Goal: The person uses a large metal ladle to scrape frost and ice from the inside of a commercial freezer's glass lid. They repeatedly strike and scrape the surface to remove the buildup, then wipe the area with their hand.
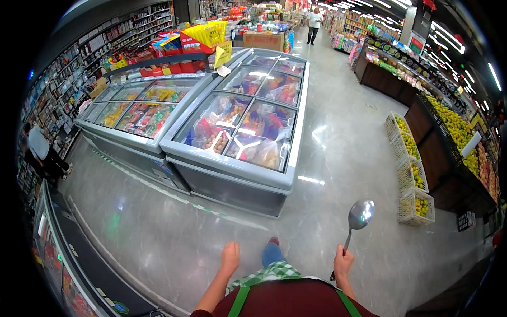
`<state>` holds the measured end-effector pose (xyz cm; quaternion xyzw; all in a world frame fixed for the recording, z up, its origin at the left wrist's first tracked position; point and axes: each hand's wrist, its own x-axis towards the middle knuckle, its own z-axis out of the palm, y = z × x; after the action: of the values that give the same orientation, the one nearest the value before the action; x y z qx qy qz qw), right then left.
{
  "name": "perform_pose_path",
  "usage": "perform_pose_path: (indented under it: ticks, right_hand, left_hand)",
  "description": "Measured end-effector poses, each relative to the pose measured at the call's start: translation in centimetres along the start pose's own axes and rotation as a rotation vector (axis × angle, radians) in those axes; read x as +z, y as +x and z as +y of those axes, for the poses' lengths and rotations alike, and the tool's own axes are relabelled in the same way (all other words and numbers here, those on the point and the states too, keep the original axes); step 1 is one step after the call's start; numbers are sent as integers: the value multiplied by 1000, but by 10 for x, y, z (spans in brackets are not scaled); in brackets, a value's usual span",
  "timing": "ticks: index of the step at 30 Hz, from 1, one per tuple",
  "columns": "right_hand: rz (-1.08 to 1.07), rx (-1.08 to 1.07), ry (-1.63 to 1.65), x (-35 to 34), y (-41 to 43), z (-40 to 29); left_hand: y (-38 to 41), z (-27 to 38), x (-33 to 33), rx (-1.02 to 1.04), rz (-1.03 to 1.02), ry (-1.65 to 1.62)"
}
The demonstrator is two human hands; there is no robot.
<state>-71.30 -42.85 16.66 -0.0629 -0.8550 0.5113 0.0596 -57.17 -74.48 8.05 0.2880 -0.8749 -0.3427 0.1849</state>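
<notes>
My right hand is closed around the dark handle of a large metal serving spoon, whose shiny bowl points up and away from me over the floor. My left hand is raised over the floor with its fingers curled; nothing shows in it. Between my hands, a green checked apron with green straps and one blue trouser leg are in view. Ahead of me is a glass-topped chest freezer holding bagged frozen food.
Another chest freezer adjoins it on the left. White crates of yellow-green fruit line a dark produce stand at right. At lower left is a refrigerated case. One person is in the far aisle; others are at left.
</notes>
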Motion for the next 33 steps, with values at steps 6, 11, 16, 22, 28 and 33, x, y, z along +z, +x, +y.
perform_pose_path:
  ticks: [6, 11, 16, 22, 28, 33]
  right_hand:
    - [-13, -90, -41, 69, 70, -46]
    - [-166, 41, 222, 109, 114, -65]
    - [-164, 59, 286, 122, 138, -85]
    - [-60, 157, 280, 140, 146, -101]
    - [104, 310, 287, 166, 144, -126]
    - [187, 340, 275, 183, 140, -143]
  left_hand:
    - [39, -9, -8, -67, -81, -121]
    - [86, 21, -22, -120, -161, -80]
    - [131, 61, -18, -262, -313, 45]
    - [204, 33, 4, -139, -234, 68]
    - [297, 15, 19, 135, -77, -125]
    - [385, 27, 30, 266, 5, -31]
